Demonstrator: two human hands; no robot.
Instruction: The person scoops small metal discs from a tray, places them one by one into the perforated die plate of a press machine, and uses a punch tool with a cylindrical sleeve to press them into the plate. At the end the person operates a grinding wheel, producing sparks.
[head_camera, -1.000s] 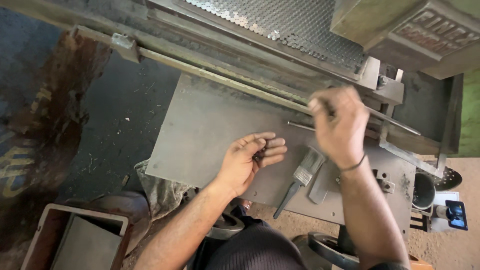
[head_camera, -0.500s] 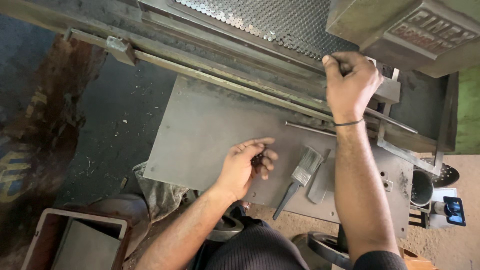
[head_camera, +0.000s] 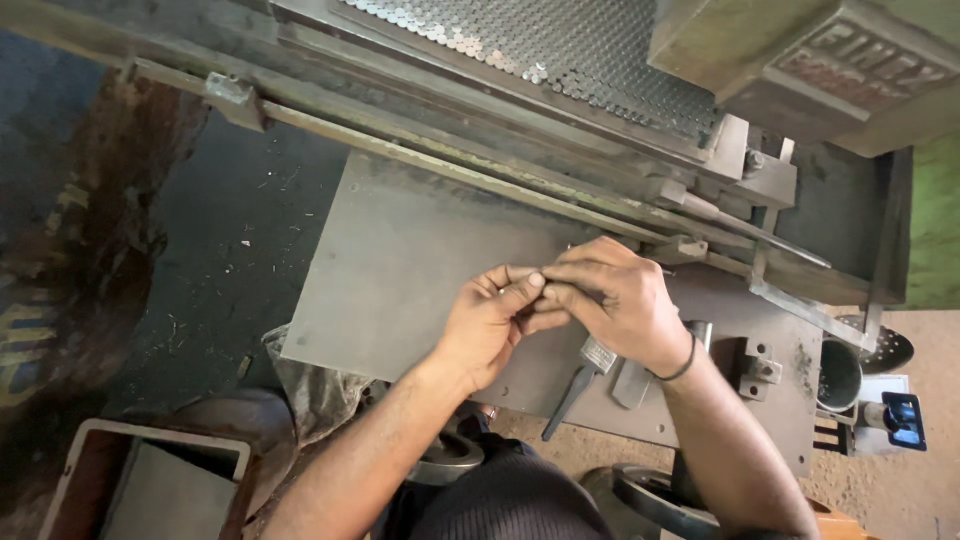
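Pinching together over the grey metal plate (head_camera: 400, 260), your left hand (head_camera: 490, 325) and right hand (head_camera: 615, 300) met fingertip to fingertip on something small (too hidden to name), both equally near, while the paintbrush (head_camera: 580, 385) lay just below your right hand.

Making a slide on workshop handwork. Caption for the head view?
Both hands, left and right, meet fingertip to fingertip over a grey metal plate, a brush beneath them.

Head cam, looks steeply down, close over metal plate (head_camera: 400, 270).
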